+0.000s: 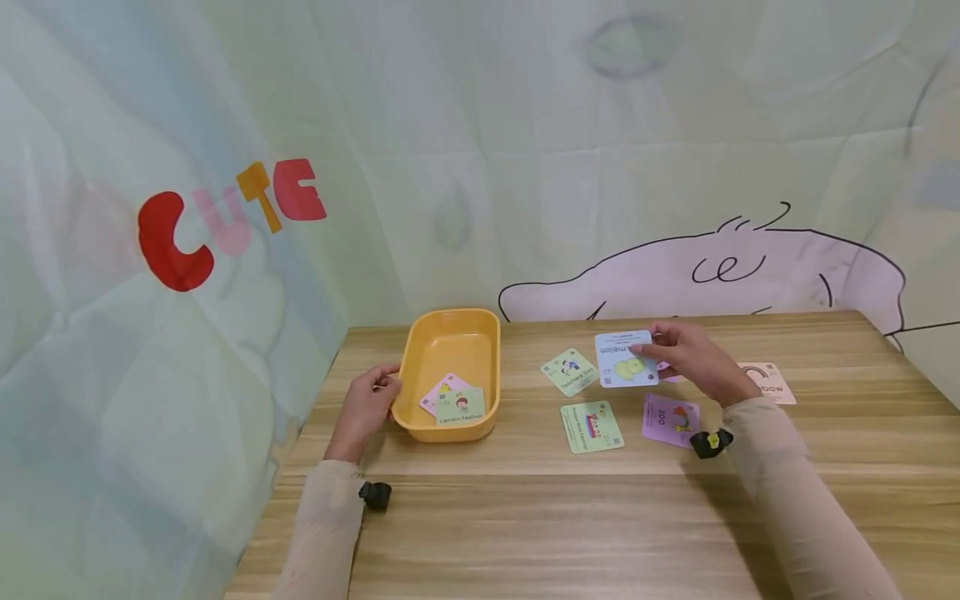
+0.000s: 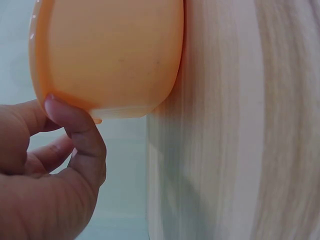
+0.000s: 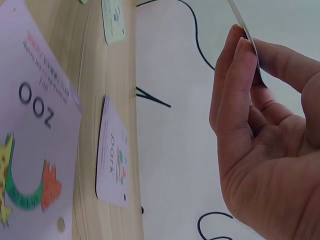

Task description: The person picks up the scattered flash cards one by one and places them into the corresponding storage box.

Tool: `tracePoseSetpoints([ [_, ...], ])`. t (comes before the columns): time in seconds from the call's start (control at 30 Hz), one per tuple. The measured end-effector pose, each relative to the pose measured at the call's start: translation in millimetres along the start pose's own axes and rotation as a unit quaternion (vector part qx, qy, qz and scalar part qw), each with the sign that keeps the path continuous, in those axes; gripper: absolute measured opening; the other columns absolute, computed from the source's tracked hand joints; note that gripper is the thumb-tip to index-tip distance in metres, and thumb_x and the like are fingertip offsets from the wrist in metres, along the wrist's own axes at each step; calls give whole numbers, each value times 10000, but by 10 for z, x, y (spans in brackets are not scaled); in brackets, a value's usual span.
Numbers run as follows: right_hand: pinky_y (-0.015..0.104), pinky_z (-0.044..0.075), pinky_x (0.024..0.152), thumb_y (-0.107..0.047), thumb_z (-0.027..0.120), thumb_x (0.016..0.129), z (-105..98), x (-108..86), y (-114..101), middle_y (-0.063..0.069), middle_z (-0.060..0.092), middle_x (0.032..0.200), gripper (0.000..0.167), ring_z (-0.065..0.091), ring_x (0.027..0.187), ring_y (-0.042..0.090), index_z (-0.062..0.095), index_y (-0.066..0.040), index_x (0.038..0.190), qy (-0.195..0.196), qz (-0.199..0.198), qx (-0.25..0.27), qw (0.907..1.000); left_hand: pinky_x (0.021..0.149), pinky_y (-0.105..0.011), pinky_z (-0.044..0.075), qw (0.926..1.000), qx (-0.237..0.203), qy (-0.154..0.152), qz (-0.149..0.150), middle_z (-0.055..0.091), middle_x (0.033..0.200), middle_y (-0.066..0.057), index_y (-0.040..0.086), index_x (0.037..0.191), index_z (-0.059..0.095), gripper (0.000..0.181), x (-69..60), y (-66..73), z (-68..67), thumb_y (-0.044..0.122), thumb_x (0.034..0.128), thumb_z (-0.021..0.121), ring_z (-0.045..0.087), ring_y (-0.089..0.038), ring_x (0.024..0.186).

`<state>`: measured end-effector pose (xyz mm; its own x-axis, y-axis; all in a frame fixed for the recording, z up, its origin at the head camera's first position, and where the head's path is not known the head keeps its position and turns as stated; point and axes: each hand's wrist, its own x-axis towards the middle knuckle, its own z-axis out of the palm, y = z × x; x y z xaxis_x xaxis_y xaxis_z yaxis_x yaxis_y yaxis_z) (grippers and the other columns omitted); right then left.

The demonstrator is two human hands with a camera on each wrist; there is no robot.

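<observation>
My left hand (image 1: 365, 408) pinches the left rim of a yellow plastic tray (image 1: 495, 350); in the left wrist view the thumb (image 2: 75, 112) lies against its outer wall. Inside the tray lie a green Lantern Festival card (image 1: 461, 407) and a pink card (image 1: 432, 398) partly beneath it. My right hand (image 1: 697, 360) holds a pale blue card (image 1: 615, 348) with melons drawn on it, raised above the table. In the right wrist view that card (image 3: 250, 45) shows edge-on between thumb and fingers.
Around the right hand lie a Teachers' Day card (image 1: 568, 372), a Dragon Boat Festival card (image 1: 592, 427), a purple zoo card (image 1: 670, 419), a park card (image 3: 112, 155) and a rainbow card (image 1: 776, 385). A printed cloth hangs behind the wooden table (image 1: 525, 525).
</observation>
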<state>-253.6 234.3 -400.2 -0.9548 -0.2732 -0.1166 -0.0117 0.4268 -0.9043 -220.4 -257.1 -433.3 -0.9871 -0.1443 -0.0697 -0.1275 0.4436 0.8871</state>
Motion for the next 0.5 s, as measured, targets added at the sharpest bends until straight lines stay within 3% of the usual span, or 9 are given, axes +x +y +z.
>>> tracePoseSetpoints([
  [0.5,346,585,816,-272,680,983,207,139,-77,140,638,1133,323,674,944,221,541,-13,1118,-166,-129,377,9991,618,-248,511,9999,-113,-33,29,527,1063,-118,81,1421,568,385,16,-7,-3,149,1047,507,534,-223,800],
])
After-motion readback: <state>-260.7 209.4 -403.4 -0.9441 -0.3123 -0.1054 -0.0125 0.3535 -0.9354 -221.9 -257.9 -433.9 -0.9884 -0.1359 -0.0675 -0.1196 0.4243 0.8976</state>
